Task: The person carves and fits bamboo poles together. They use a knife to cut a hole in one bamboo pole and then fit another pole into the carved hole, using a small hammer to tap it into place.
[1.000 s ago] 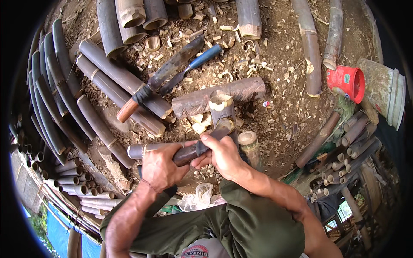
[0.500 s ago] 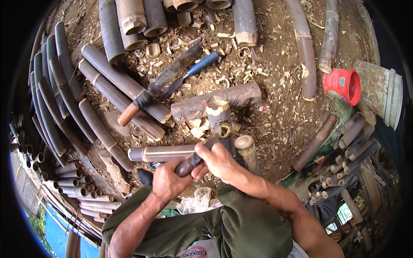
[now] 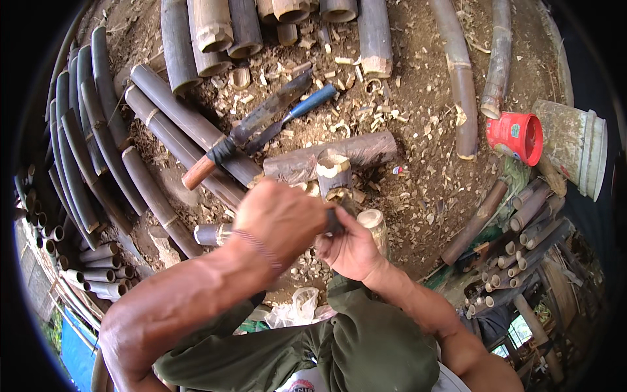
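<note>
My left hand [image 3: 277,215], slightly blurred, is closed in a fist around the handle end of a dark-handled bladed tool [image 3: 335,223]. The fingers of my right hand [image 3: 353,247] close around its dark-wrapped neck. Most of the tool is hidden by my hands. Just beyond them is a notched bamboo tube [image 3: 334,172] with a pale cut rim, leaning over a thick brown log [image 3: 290,163]. Whether the blade touches the tube cannot be told. Right of my right hand stands a short, pale-topped bamboo piece [image 3: 372,222]. A bamboo length [image 3: 211,234] lies partly behind my left hand.
Ahead on the left, a machete [image 3: 273,108] and a blue-handled tool [image 3: 313,102] rest beside bamboo poles [image 3: 171,108]. Chips litter the dirt. Far right are a red tub [image 3: 506,137] and a dirty white bucket [image 3: 575,147]. Cut bamboo [image 3: 101,274] is stacked both sides.
My left hand has risen up and forward, its forearm swinging across and its wrist turning over. My right hand has shifted right and down. The tool has turned with them.
</note>
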`<state>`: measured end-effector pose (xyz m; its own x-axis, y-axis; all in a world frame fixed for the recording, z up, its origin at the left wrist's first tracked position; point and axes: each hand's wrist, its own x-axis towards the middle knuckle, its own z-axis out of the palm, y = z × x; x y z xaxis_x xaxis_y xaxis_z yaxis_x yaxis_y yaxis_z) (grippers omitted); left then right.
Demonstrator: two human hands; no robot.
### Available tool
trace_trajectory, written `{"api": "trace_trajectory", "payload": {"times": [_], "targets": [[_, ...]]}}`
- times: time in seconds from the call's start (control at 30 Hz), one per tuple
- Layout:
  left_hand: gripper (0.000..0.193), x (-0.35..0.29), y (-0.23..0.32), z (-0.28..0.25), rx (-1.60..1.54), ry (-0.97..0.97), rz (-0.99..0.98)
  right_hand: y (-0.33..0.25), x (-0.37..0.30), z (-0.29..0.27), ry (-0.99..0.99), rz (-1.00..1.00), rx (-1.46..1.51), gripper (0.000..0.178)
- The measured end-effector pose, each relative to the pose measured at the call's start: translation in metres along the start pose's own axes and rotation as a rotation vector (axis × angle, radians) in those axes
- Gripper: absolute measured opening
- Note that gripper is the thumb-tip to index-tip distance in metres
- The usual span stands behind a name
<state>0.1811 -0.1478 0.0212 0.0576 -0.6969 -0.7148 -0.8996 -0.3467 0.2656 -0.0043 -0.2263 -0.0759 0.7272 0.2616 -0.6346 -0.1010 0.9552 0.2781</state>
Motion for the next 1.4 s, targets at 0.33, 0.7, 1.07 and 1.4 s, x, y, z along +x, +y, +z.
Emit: {"api": "trace_trajectory", "payload": {"times": [0.33,0.7,1.07,1.4], "targets": [[0.052,-0.021,0.085,0.161,-0.859,0.015,-0.278,-0.001,-0.032,-0.010,0.547,-0.024,-0.972,0.030],[0.029,-0.017,-0.020,0.092,-0.389,-0.107,0.031,0.011,-0.009,-0.014,0.234,0.145,-0.373,0.031],[0.036,-0.021,0.085,0.157,-0.754,0.089,-0.197,0.004,-0.037,-0.012,0.487,-0.103,-1.311,0.018],[0.039,-0.024,0.015,0.117,-0.513,-0.147,-0.030,0.004,-0.018,-0.024,0.322,0.109,-0.562,0.025]]}}
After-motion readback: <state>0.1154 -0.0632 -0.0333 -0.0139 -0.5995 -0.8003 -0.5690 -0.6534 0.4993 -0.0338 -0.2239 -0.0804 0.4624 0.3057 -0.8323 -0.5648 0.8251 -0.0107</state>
